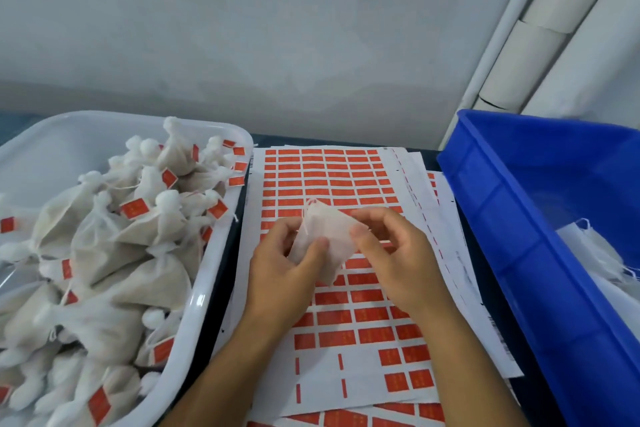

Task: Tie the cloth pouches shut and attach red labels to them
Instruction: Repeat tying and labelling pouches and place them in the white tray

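Both hands hold one white cloth pouch [329,232] in the air above a sheet of red labels [329,177]. My left hand [284,263] grips the pouch's left side, with the thumb pressed on its front. My right hand [391,253] pinches its right edge. A thin drawstring [309,208] trails from the pouch's upper left corner. The lower part of the pouch is hidden behind my left thumb.
A white tray [214,274] on the left is heaped with tied pouches bearing red labels [135,208]. A blue bin [519,236] on the right holds more white pouches [595,246]. More label sheets lie stacked beneath. A pale wall stands behind the table.
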The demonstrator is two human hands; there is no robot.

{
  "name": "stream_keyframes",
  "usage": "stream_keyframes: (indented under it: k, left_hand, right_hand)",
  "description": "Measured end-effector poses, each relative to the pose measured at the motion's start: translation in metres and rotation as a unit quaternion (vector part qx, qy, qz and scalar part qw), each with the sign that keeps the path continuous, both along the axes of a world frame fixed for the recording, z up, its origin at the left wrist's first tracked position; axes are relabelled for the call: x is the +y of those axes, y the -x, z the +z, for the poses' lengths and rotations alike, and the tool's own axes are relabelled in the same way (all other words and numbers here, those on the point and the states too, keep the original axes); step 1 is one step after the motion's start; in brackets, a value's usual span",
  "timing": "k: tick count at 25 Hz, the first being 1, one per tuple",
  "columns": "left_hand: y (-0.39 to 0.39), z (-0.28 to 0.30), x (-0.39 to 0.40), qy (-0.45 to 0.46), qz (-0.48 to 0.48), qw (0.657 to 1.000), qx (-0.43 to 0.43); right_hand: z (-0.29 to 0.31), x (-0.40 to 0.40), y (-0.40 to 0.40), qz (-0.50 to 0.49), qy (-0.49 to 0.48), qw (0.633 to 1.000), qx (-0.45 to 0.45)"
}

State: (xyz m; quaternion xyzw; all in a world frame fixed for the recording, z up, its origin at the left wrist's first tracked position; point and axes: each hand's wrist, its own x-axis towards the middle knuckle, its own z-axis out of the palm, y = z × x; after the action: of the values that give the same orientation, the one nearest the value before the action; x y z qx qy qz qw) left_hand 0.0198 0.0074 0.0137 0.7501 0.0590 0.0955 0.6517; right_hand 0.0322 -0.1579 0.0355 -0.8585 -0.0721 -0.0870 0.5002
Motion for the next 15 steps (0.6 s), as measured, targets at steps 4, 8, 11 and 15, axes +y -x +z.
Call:
stream_keyframes:
  k: [4, 8, 11, 15]
  left_hand:
    - [0.0054, -0.0024, -0.0045, -0.075, -0.050, 0.996, -0.013]
    - [0.0066, -0.0032, -0.0071, -0.137, -0.092, 0.986, -0.027]
    - [0.0061, -0.0057, -0.0073, -0.146, -0.123, 0.981, -0.035]
    - [0.0068, -0.0070, -0.0076, -0.145, -0.151, 0.977, -0.028]
  right_hand:
    - [-0.0020, -0.0029, 0.0073, 0.034, 0.059, 0.998, -0.004]
    - [-0.0024, -0.0038, 0.0081, 0.039, 0.026, 0.999, 0.005]
    - [-0.0023, -0.0026, 0.0087, 0.053, 0.003, 0.999, 0.001]
    - [-0.0021, 0.0011, 0.0099, 0.057, -0.013, 0.998, -0.005]
